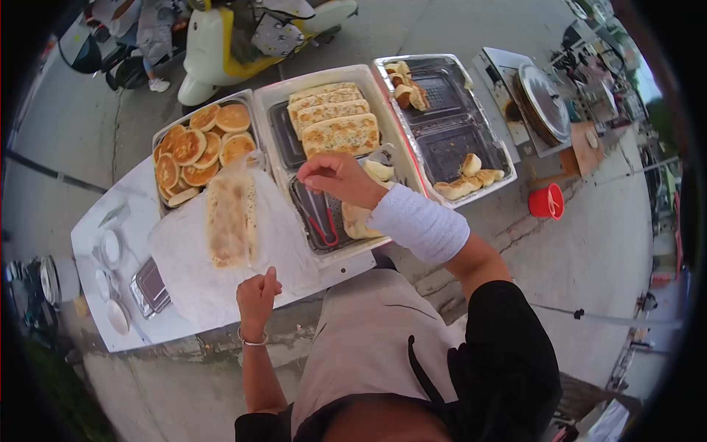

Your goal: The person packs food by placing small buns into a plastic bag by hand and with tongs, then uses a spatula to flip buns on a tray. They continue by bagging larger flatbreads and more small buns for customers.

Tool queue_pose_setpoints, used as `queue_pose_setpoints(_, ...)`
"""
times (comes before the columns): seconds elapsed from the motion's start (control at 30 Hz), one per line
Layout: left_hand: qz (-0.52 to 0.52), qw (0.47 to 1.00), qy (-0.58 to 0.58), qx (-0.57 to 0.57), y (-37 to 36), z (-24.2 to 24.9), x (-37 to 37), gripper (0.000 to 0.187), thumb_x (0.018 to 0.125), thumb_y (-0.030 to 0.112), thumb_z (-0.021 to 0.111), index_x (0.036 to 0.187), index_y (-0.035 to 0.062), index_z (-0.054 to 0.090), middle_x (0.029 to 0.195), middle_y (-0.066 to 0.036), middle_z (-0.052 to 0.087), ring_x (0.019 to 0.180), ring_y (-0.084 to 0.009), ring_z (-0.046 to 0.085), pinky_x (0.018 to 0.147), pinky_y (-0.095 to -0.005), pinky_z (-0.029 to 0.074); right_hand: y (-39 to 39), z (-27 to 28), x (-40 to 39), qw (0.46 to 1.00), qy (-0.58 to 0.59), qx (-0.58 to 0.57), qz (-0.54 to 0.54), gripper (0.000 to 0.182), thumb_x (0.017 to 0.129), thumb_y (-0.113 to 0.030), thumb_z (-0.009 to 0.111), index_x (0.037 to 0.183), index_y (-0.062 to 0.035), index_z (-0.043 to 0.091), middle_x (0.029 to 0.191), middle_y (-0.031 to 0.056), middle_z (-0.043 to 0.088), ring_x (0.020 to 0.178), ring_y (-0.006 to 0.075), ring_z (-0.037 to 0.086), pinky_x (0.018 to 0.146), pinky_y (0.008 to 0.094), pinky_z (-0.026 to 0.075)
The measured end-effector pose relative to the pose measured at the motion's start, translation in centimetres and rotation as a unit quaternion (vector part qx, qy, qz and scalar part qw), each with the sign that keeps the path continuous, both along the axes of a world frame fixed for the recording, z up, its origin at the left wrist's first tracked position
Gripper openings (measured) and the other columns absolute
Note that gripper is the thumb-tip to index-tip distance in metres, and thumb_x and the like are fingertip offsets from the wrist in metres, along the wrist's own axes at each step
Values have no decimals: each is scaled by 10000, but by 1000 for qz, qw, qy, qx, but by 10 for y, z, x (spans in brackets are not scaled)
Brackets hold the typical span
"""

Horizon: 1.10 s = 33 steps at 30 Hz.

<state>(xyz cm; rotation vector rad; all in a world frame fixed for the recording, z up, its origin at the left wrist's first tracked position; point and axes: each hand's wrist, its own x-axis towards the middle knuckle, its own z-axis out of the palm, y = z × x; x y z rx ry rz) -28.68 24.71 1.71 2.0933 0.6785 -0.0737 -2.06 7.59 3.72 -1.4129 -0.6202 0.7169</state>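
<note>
My left hand (258,298) is closed with the thumb up, just below the front edge of the white paper sheet (287,258); nothing shows in it. On the paper lies a long flat bread (230,225) in a clear plastic bag. My right hand (342,179), with a white band on its wrist, hovers over the middle tray (352,71) with its fingers curled in and nothing visible in them. Below it, red-handled tongs (324,228) lie in the tray. Several long flatbreads (340,134) lie at the tray's far end, and paler buns (361,219) beside the tongs.
Round browned cakes (189,147) fill the left tray. A foil-edged tray (451,151) on the right holds a few bread pieces. Lids (112,249) and a black container (151,287) are at left. A red bucket (546,201), a lidded griddle (543,103) and a yellow scooter (234,44) stand around.
</note>
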Motion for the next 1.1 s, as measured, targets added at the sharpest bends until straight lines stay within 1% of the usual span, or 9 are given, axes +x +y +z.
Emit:
queue_pose_setpoints(0.1, -47, 998, -12, -43, -6, -17, 3, 471, 994, 298, 539, 670, -11, 687, 553, -70, 623, 550, -129, 617, 547, -291, 477, -131, 25, -26, 987, 1, -75, -141, 89, 890, -101, 693, 878, -13, 694, 762, -3, 657, 661, 61, 578, 592, 226, 476)
queue_pose_setpoints(0.17, -74, 993, -26, -90, -28, -14, 15, 413, 999, 277, 535, 761, -26, 682, 642, -76, 661, 573, -129, 629, 537, -254, 490, -231, 14, -44, 951, -69, -113, -278, 133, 902, -137, 691, 828, -27, 686, 715, -19, 637, 622, 45, 539, 551, 223, 437)
queue_pose_setpoints(0.23, -134, 983, -22, -121, -52, -19, 31, 389, 1005, 280, 528, 793, -16, 666, 698, -62, 665, 606, -122, 627, 542, -244, 490, -330, 27, -72, 899, -26, -128, -418, 173, 915, -173, 683, 804, -40, 678, 684, -29, 622, 608, 37, 521, 541, 217, 417)
queue_pose_setpoints(0.37, -272, 948, -25, -163, -127, -24, 68, 363, 1010, 279, 518, 820, 0, 652, 727, -36, 653, 636, -106, 612, 545, -237, 481, -504, 85, -175, 712, -113, -119, -682, 188, 919, -189, 682, 801, -43, 684, 700, -15, 642, 613, 38, 539, 541, 217, 436)
queue_pose_setpoints(0.5, -405, 898, -24, -170, -232, -26, 100, 335, 1009, 273, 523, 840, 13, 649, 752, -28, 651, 638, -89, 592, 547, -232, 470, -661, 149, -333, 494, -173, -227, -821, 111, 880, -141, 715, 879, -30, 721, 729, -1, 673, 641, 56, 581, 561, 227, 465)
queue_pose_setpoints(0.63, -486, 850, -23, -204, -356, -15, 102, 284, 992, 234, 544, 854, 10, 651, 760, -33, 654, 652, -83, 595, 566, -227, 474, -755, 238, -494, 191, -340, -476, -788, 99, 866, -126, 715, 920, -43, 722, 804, 77, 706, 676, 128, 647, 625, 272, 511)
queue_pose_setpoints(0.83, -582, 783, -32, -218, -521, 3, 56, 255, 980, 191, 560, 869, -11, 669, 749, -27, 664, 653, -74, 589, 584, -218, 474, -853, 335, -651, -31, -289, -768, -571, 238, 754, -166, 786, 929, -73, 656, 982, 76, 613, 929, 287, 607, 802, 412, 498)
queue_pose_setpoints(0.97, -624, 752, -30, -211, -574, 9, 32, 250, 987, 197, 559, 880, 1, 670, 764, -26, 670, 658, -77, 607, 587, -218, 488, -894, 344, -701, -54, -119, -845, -519, 172, 793, -188, 742, 905, -89, 656, 987, 90, 608, 970, 320, 599, 808, 432, 496)
queue_pose_setpoints(1.1, -630, 753, -16, -192, -596, 8, 29, 236, 961, 162, 565, 851, -21, 666, 729, -24, 652, 649, -79, 580, 602, -240, 474, -914, 342, -727, -33, -151, -774, -614, 168, 887, -224, 632, 888, -58, 652, 895, 142, 660, 865, 334, 643, 754, 439, 494)
